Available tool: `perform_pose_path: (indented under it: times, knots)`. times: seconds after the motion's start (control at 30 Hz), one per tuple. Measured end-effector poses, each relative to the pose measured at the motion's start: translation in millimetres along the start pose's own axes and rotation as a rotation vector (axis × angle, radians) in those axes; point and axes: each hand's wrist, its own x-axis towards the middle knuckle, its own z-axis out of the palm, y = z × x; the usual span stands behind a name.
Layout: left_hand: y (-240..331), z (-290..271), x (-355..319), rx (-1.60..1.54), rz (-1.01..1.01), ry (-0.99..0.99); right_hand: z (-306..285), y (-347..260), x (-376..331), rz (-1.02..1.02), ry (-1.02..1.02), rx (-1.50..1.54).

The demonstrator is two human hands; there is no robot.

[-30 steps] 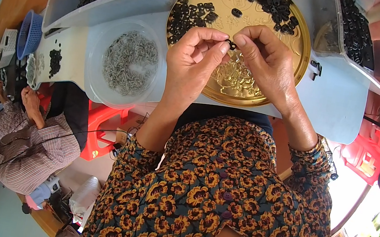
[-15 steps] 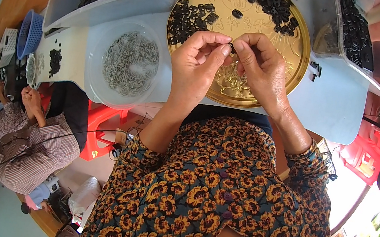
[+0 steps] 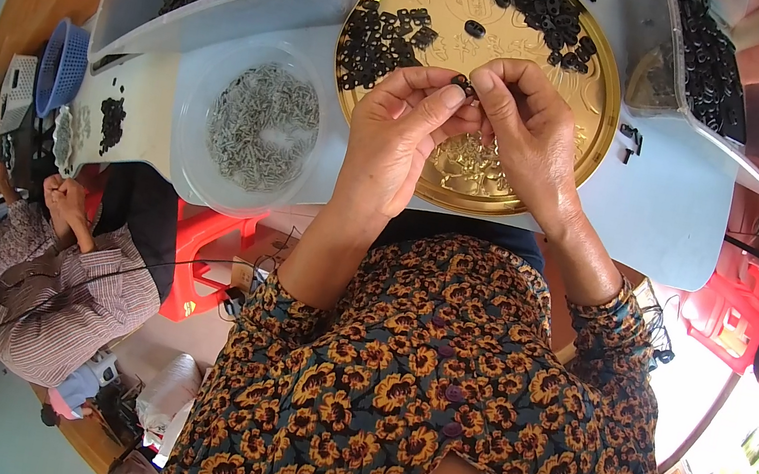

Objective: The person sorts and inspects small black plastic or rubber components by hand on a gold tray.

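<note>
Your L hand [image 3: 392,138] has a small black piece [image 3: 464,81] pinched b/w thumb & fingertips, nearly no gap. Your R hand [image 3: 532,132] is right beside it, thumb & index tips drawn in close to the same piece; can't tell if they grip it or hold anything of their own. The piece is up over the middle of the gold tray [image 3: 449,4], b/w your two hands.

On the tray you've a L pile [image 3: 378,46] & an upper R pile [image 3: 542,7], both black pcs, plus a loose pc [image 3: 475,29] b/w them. Just L of the tray: round clear tub [image 3: 191,118] w/ small silvery bits [image 3: 243,147]. Clear bins w/ black parts stand either side, L bin [image 3: 235,21] & R bin [image 3: 653,77]. A few black bits [image 3: 630,139] lie on the table [image 3: 667,217], R of the tray. Far L, a co-worker [image 3: 73,305] in stripes sits, hands together, nr a blue basket [image 3: 62,67].
</note>
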Motion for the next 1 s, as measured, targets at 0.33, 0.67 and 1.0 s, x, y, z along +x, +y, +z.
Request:
perform_pose_path:
  times: [0.33, 0.67, 1.0]
  knots:
    - [8, -5, 0, 0.169, 0.065, 0.004, -17, -9, 6, -0.287, -0.071, -0.319]
    - [10, -7, 1, 0.183, 0.078, -0.01, -32, -12, 22, -0.539, -0.091, -0.538]
    - [40, -23, -18, 0.2, 0.217, 0.031, -36, 1, 40, -0.51, -0.189, -0.891]
